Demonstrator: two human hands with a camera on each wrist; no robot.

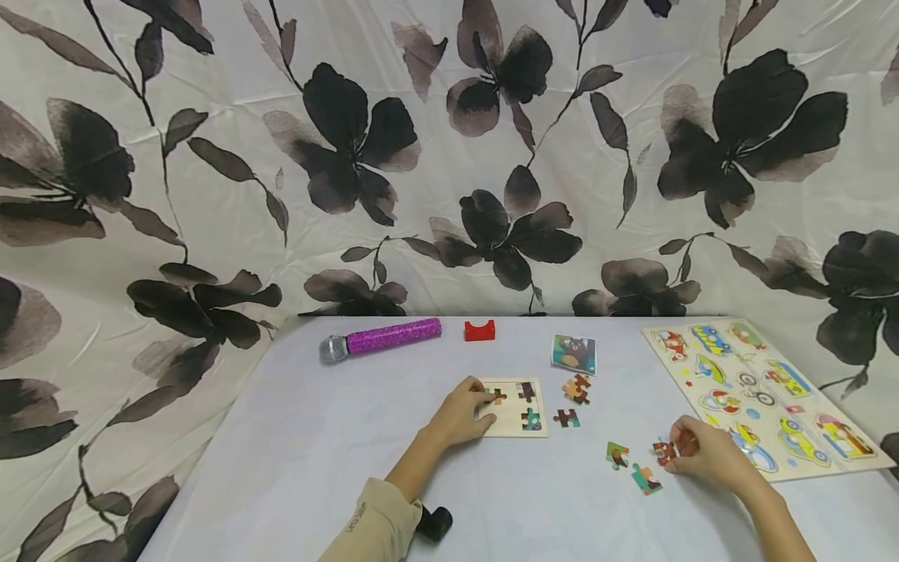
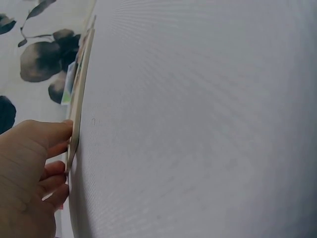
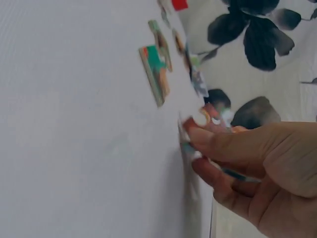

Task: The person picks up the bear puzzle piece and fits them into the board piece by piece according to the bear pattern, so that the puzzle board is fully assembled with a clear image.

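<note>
Right hand (image 3: pixel 257 171) pinches reddish piece (image 3: pixel 218 128), notch showing. Apart on white bench (image 3: pixel 74 124): green-and-orange piece (image 3: pixel 155 74), another piece (image 3: pixel 161 45) just beyond. Red thing (image 3: pixel 179 4) cut by top edge. Flowered cloth (image 3: pixel 247 29) behind.

A puzzle piece (image 1: pixel 662 451) (reddish-brown) is partly hidden by right fingers (image 3: pixel 210 174).

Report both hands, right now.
Left hand: open, touching the left side of the puzzle board.
Right hand: closed, pinching a brown puzzle piece.
</note>
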